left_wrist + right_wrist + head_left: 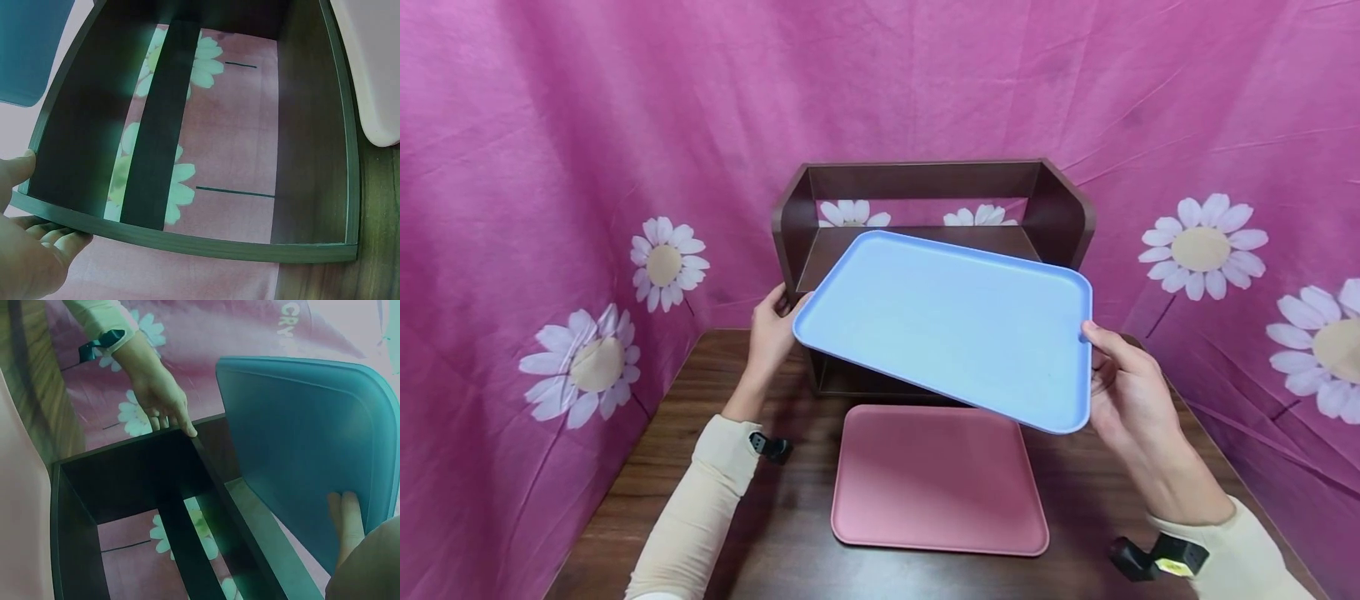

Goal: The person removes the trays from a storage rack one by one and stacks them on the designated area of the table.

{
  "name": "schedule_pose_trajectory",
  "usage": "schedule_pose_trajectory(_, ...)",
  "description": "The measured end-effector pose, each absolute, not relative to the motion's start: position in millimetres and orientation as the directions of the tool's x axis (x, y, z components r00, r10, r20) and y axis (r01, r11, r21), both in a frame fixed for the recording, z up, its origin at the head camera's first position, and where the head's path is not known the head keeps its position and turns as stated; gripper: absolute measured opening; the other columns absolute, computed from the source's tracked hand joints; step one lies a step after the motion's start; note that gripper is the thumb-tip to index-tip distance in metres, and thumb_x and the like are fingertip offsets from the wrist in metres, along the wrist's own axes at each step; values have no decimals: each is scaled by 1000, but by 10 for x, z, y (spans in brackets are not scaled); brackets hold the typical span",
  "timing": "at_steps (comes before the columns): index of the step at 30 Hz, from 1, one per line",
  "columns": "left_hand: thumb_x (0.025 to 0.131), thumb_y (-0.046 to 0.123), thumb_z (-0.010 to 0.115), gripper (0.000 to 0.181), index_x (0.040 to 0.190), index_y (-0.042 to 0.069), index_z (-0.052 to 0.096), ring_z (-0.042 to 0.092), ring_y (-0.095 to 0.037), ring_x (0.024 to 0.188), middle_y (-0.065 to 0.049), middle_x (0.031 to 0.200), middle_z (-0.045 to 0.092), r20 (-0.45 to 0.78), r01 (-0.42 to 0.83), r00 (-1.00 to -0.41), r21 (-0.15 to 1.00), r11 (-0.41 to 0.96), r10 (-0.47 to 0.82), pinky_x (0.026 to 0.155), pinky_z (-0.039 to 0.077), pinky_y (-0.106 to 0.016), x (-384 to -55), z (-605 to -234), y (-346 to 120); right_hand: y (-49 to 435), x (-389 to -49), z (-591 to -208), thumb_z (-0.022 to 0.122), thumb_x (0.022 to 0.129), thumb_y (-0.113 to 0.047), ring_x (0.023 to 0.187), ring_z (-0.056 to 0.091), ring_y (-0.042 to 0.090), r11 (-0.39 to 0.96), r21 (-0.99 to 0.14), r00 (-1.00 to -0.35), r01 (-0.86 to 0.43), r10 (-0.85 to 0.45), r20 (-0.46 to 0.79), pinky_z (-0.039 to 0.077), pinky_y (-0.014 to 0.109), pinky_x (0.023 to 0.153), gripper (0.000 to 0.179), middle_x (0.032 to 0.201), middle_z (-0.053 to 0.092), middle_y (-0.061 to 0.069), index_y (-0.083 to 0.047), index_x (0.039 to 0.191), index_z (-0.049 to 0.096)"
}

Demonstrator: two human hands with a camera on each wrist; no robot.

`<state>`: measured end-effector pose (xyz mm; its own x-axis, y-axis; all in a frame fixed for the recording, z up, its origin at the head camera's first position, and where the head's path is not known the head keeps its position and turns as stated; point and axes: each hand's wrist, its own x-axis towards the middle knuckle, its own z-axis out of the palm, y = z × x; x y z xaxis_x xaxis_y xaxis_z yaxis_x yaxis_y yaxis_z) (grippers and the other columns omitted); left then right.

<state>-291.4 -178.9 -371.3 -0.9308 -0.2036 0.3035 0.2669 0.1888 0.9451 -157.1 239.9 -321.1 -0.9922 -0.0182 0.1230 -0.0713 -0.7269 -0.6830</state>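
Observation:
My right hand [1138, 408] holds a light blue rectangular tray [955, 325] by its right edge, thumb on the rim and fingers against the underside [306, 444]. The tray is tilted in the air and overlaps the front of a dark brown two-tier shelf [925, 179]. My left hand [771, 329] grips the shelf's left side at the height of the middle board. In the left wrist view its thumb lies on the front edge and its fingers wrap the outer side of the panel [125, 231]. Below the blue tray, a pink tray [936, 483] lies flat on the table.
The shelf stands at the back of a dark wooden table [647, 500]. A pink curtain [715, 108] printed with white daisies hangs behind and at both sides. The shelf's lower compartment [312, 156] is partly hidden by the blue tray in the head view.

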Motion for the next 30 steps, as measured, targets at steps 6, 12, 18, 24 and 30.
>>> schedule_pose_trajectory(6, 100, 22, 78, 52, 144, -1, 63, 68, -28, 125, -27, 133, 71, 310, 277, -930, 944, 179, -195, 96, 55, -15, -2928, -3703, -1772, 2448, -1562, -3232, 48, 113, -10, 67, 73, 14, -685, -725, -994, -75, -10, 113, 58, 25, 63, 39, 72, 77, 6, -2, 90, 78)
schedule_pose_trajectory(12, 100, 24, 78, 53, 145, 0, 63, 68, -25, 123, -26, 131, 72, 300, 269, -935, 947, 176, -187, 93, 53, -11, -2921, -3700, -1754, 2498, -1554, -3299, 46, 113, -9, 67, 74, 14, -672, -738, -994, -67, -20, 108, 59, 24, 62, 41, 73, 77, 6, -2, 90, 79)
schedule_pose_trajectory(18, 99, 24, 79, 56, 147, 0, 61, 66, -26, 127, -25, 136, 70, 293, 265, -939, 950, 165, -182, 104, 55, -23, -2927, -3710, -1762, 2544, -1536, -3410, 44, 114, -10, 66, 75, 13, -655, -754, -993, -50, -46, 106, 60, 24, 60, 43, 74, 78, 4, -3, 92, 79)
schedule_pose_trajectory(24, 100, 23, 78, 58, 149, -1, 59, 64, -29, 133, -26, 141, 67, 292, 265, -939, 950, 163, -179, 115, 51, -42, -2930, -3713, -1764, 2560, -1506, -3517, 42, 115, -11, 65, 75, 13, -648, -761, -993, -38, -63, 103, 60, 24, 59, 45, 74, 77, 3, -4, 91, 79)
schedule_pose_trajectory(30, 101, 23, 77, 59, 150, -2, 57, 63, -30, 136, -26, 144, 65, 295, 267, -938, 950, 162, -181, 116, 50, -44, -2920, -3719, -1770, 2575, -1501, -3584, 43, 115, -12, 62, 74, 12, -624, -781, -996, -28, -48, 75, 61, 24, 57, 46, 70, 76, 2, -5, 88, 80)
